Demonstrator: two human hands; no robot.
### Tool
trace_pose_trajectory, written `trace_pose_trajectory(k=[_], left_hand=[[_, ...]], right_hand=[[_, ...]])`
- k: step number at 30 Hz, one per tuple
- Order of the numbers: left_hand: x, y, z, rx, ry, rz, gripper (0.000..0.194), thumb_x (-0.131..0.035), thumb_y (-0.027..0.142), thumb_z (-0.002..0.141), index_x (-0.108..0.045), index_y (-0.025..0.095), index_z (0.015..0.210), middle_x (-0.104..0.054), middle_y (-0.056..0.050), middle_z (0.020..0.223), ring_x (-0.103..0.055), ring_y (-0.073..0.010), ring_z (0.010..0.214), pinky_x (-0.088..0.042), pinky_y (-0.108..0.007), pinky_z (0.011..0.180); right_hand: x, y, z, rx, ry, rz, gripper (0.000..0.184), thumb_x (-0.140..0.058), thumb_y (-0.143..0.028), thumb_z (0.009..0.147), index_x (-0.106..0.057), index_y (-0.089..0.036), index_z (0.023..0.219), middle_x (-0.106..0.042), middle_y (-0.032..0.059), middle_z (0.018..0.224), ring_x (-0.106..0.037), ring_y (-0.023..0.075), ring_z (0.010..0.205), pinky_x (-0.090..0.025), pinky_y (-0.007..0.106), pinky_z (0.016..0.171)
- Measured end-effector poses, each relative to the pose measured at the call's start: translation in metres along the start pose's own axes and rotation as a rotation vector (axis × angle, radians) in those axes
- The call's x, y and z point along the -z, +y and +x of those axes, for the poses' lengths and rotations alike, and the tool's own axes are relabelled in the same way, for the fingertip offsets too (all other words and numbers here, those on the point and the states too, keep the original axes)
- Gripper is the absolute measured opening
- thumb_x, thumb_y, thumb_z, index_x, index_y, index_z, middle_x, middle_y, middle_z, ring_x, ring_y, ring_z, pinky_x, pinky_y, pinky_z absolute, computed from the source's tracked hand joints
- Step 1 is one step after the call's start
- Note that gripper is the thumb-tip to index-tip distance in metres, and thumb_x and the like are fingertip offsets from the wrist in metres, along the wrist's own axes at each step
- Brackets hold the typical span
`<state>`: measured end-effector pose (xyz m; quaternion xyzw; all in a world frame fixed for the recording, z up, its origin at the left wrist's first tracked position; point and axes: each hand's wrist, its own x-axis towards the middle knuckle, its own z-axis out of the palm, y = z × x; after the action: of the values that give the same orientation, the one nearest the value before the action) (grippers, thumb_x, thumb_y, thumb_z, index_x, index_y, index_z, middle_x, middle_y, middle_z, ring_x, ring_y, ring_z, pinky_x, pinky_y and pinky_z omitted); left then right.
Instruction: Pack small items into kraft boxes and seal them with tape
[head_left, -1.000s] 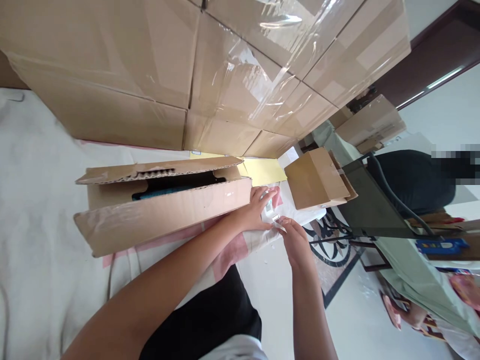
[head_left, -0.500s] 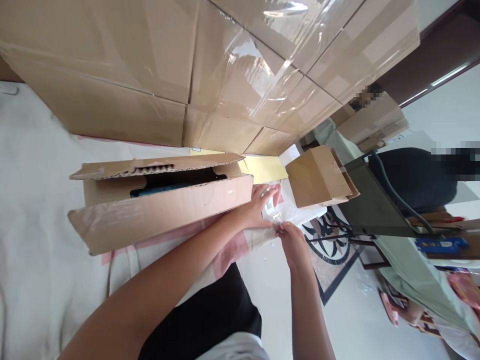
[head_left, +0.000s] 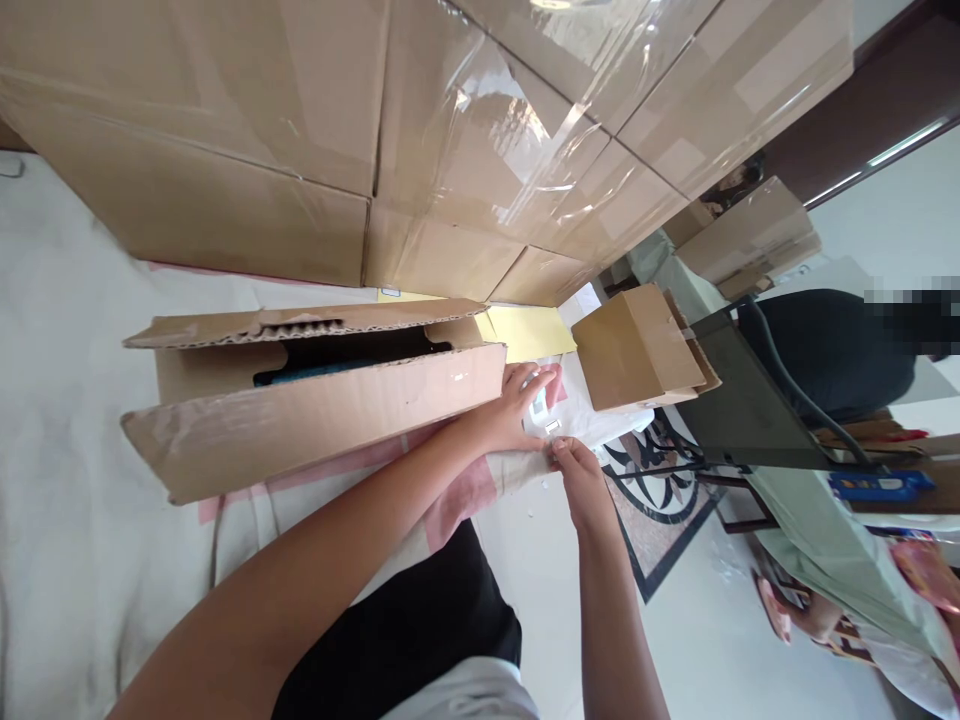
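"Left hand (head_left: 510, 415) first: how is it held?"

"Curved open, thumb and fingers spread around a small pale item (head_left: 539, 405) near the edge of the cloth-covered surface (head_left: 82, 400). Whether the fingers press on it, I cannot tell."

"And the right hand (head_left: 585, 480)?"

"Thumb and fingertips pinched together, just beside a small white piece (head_left: 553, 427). Too small to tell if anything is between them."

"What lies around them?"

"A long, open cardboard box (head_left: 337, 415), dark and blue inside, is left of the hands. Beyond them is a yellow sheet (head_left: 529, 332); to the right, a smaller cardboard box (head_left: 637, 345). Large boxes wrapped in shiny clear film (head_left: 450, 150) stand behind."
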<state>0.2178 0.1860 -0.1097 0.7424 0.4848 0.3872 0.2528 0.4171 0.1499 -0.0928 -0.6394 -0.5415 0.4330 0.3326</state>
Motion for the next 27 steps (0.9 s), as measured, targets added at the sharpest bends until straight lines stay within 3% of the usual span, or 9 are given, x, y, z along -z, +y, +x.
trace_pose_trajectory(k=[9,27], left_hand=[[-0.001,0.001,-0.001,0.000,0.009,-0.026,0.102,-0.084,0.048,0.070,-0.036,0.020,0.155,-0.040,-0.017,0.156,-0.037,-0.0379,0.143,-0.037,-0.055,0.120],[0.004,0.002,-0.003,-0.039,0.031,-0.007,0.107,-0.088,0.047,0.066,-0.034,0.021,0.156,-0.043,-0.018,0.151,-0.040,-0.0368,0.142,-0.041,-0.056,0.117]], right_hand=[[-0.012,0.008,0.003,0.051,0.144,-0.184,0.030,-0.065,-0.047,0.085,-0.054,-0.022,0.075,-0.062,0.0023,0.077,-0.050,0.0194,0.075,-0.034,0.034,0.070],[-0.012,-0.001,0.007,0.065,0.063,-0.067,0.052,-0.073,-0.068,0.068,-0.050,-0.021,0.063,-0.046,-0.0045,0.060,-0.039,0.0136,0.064,-0.031,0.028,0.064]])
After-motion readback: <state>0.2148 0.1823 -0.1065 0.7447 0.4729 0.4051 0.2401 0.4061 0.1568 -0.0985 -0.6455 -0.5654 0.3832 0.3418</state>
